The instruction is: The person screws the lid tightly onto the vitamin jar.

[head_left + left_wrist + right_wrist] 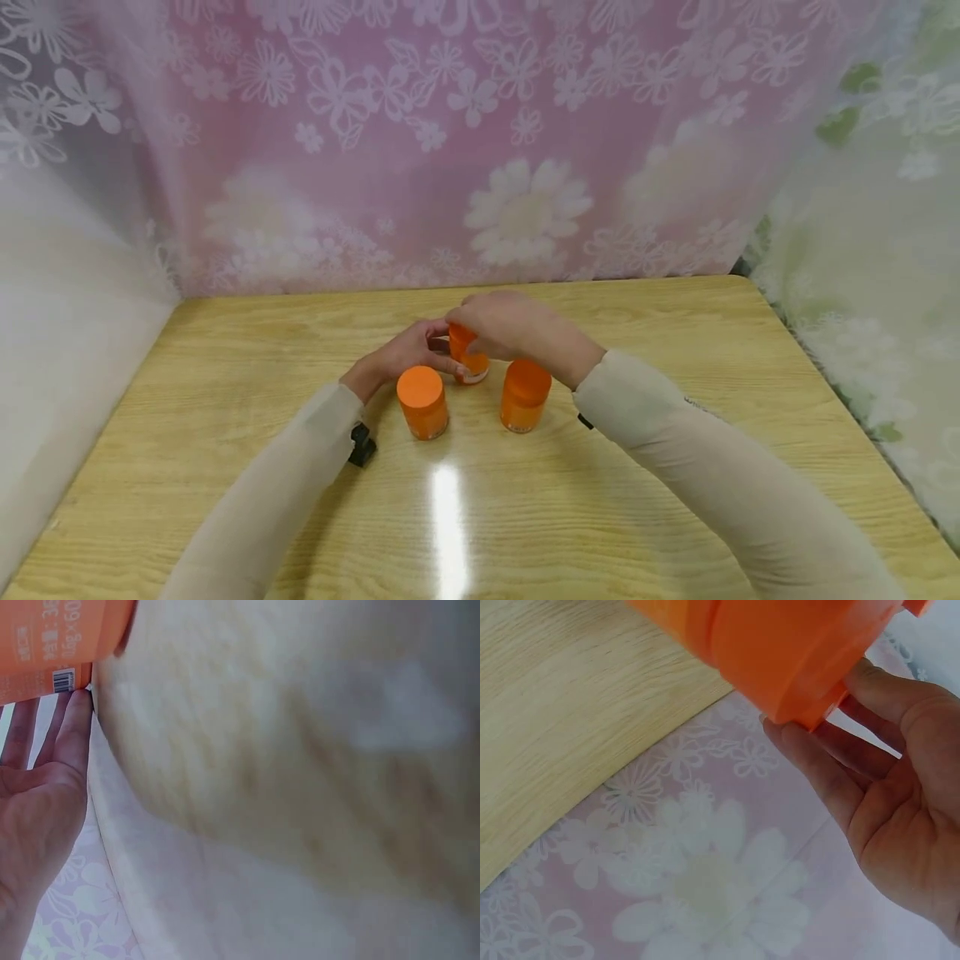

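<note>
Three orange jars stand close together on the table. My left hand [411,350] holds the rear jar [474,363] low on its side, thumb in front and fingers behind. From above, my right hand [513,325] grips the top of the same jar, covering much of it. White shows at that jar's base. The left front jar [422,402] is beside my left hand, its orange lid on. Under my right wrist is the right front jar [525,397]. Printed text and a barcode show on orange jar surfaces [60,634] in the left wrist view.
The wooden table [637,517] has a bright light reflection at its front middle. A pink floral curtain [375,167] hangs behind its back edge, with pale hangings [862,275] on both sides. A small black device [362,445] sits at the left sleeve.
</note>
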The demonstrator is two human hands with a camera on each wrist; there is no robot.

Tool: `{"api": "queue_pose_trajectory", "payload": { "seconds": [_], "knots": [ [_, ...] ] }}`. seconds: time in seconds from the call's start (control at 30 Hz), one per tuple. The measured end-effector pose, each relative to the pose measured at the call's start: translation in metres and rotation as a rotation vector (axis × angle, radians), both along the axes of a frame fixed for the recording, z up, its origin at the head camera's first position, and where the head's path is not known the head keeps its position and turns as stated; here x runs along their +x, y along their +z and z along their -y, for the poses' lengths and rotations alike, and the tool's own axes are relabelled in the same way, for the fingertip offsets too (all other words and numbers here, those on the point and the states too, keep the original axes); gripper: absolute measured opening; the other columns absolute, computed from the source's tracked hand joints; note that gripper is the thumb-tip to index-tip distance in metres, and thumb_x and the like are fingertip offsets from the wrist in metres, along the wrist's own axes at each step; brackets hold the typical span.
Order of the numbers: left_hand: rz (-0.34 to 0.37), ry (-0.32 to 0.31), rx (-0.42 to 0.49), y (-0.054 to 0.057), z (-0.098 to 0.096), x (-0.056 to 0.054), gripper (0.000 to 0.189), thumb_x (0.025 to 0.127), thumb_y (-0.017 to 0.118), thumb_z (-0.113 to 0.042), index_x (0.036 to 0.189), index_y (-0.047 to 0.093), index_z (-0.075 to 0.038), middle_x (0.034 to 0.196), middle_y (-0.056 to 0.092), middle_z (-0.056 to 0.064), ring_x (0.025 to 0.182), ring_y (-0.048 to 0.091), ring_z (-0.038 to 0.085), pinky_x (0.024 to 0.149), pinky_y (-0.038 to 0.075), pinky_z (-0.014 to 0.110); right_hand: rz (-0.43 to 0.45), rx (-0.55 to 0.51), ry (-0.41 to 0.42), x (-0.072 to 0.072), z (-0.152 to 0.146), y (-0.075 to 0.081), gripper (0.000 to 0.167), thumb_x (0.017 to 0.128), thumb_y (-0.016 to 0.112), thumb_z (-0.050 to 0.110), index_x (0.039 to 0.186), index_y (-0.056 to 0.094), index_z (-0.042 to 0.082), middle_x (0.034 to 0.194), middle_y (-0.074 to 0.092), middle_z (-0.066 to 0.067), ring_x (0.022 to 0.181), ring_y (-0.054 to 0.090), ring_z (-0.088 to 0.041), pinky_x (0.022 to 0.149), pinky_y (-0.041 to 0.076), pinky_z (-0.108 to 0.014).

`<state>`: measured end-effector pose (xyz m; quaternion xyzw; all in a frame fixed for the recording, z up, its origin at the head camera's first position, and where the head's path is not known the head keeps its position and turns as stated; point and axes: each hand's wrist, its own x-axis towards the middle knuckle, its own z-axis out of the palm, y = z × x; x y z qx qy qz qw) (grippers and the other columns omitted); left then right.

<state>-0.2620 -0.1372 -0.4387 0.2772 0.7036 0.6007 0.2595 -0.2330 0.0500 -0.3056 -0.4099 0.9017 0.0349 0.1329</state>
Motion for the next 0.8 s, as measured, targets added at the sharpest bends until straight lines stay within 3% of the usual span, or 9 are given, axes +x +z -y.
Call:
{"api": "queue_pose_trajectory", "payload": {
  "seconds": [0.17, 0.47, 0.8],
  "knots": [
    [0.007, 0.033, 0.023, -0.0002, 0.0020, 0.0040, 0.052, 0.086, 0.069, -0.001, 0.135, 0.050, -0.005, 0.127, 0.057, 0.011, 0.114, 0.057, 0.027, 0.092, 0.048, 0.040, 0.000, -0.005, -0.030, 0.0015, 0.0047, -0.0007, 0.042, 0.091, 0.067, 0.025, 0.130, 0.056, 0.013, 0.116, 0.060, -0.003, 0.102, 0.056, -0.018, 0.088, 0.048, -0.033],
    [0.024, 0.020, 0.045, -0.0034, -0.0066, 0.0049, 0.044, 0.087, 0.067, 0.001, 0.129, 0.054, -0.003, 0.120, 0.059, 0.013, 0.108, 0.060, 0.030, 0.091, 0.049, 0.041, -0.003, 0.026, -0.103, 0.0063, 0.0063, -0.0022, 0.038, 0.088, 0.071, 0.024, 0.123, 0.060, 0.012, 0.104, 0.061, -0.002, 0.093, 0.057, -0.018, 0.079, 0.050, -0.032],
    [-0.022, 0.075, 0.038, -0.0029, -0.0018, 0.0091, 0.045, 0.086, 0.068, 0.002, 0.128, 0.056, -0.003, 0.120, 0.060, 0.012, 0.111, 0.059, 0.027, 0.091, 0.049, 0.038, -0.015, -0.014, -0.110, 0.0060, 0.0086, -0.0015, 0.038, 0.088, 0.071, 0.026, 0.122, 0.060, 0.012, 0.100, 0.063, 0.000, 0.088, 0.058, -0.016, 0.077, 0.050, -0.030]
  ]
}}
